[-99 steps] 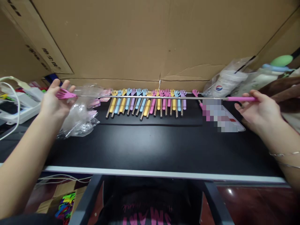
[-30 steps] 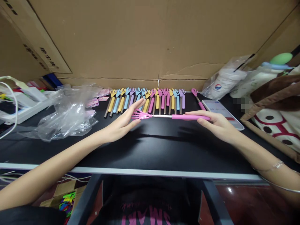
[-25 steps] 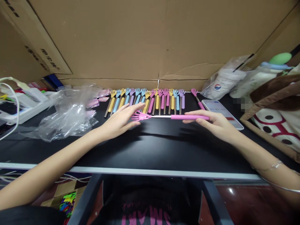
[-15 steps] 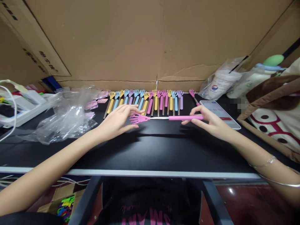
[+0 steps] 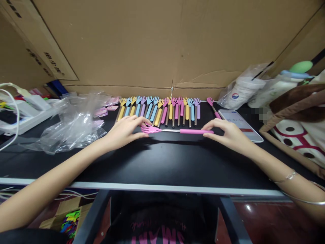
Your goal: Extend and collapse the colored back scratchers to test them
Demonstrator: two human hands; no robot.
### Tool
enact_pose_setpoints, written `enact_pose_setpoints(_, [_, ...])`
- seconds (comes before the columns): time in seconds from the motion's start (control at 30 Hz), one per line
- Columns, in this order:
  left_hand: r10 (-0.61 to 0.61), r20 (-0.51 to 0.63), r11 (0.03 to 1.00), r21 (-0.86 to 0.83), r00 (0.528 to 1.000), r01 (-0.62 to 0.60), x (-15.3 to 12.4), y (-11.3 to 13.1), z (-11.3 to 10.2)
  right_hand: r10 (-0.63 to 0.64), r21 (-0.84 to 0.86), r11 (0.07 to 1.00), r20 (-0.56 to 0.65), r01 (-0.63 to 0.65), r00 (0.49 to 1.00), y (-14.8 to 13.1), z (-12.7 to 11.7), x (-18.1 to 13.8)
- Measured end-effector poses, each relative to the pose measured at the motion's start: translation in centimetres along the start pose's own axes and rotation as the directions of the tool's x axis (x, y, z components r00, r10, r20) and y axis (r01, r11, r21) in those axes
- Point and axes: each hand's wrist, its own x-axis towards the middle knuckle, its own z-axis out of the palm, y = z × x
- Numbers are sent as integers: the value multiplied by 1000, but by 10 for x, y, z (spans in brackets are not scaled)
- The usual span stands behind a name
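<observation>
A pink telescopic back scratcher (image 5: pixel 193 131) is held level above the black tabletop, its hand-shaped claw toward the left and a short length of metal rod showing. My left hand (image 5: pixel 125 132) is closed round the claw tips, thumb below and fingers above. At the other end my right hand (image 5: pixel 225 134) pinches the handle between thumb and fingers. Behind them lies a row of back scratchers (image 5: pixel 159 113) in yellow, blue, purple and pink, claws toward the cardboard wall. Another pink back scratcher (image 5: pixel 214 107) lies apart, to the right of the row.
Crumpled clear plastic bags (image 5: pixel 73 125) and pink cards (image 5: pixel 103 112) lie at left, near a white power strip (image 5: pixel 30 117). On the right are a phone (image 5: pixel 240 124), a bagged cup (image 5: pixel 243 93), a bottle (image 5: pixel 286 84) and a cloth bag (image 5: pixel 299 125). Cardboard (image 5: pixel 142 44) walls the back.
My left hand's fingers have closed on the claw. My right hand has shifted its hold toward the handle's end, and the scratcher has moved slightly left and down at the handle.
</observation>
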Motion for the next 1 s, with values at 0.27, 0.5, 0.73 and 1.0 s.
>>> enact_pose_setpoints(0.27, [-71,-41,992,-112,997,66,-1,3,1,70,13,997,-83,-70,994,-11,-1,-1])
enact_pose_setpoints(0.5, [-118,-123,992,-64,985,111,-5,12,3,179,210,963,-42,-167,983,-5,2,-2])
enact_pose_setpoints(0.73, [-104,-190,995,-32,976,99,-7,9,4,218,345,910,72,-230,973,-8,5,-1])
enact_pose_setpoints(1.0, [-131,-31,991,29,991,132,-6,7,0,153,125,978,112,-166,982,-10,2,3])
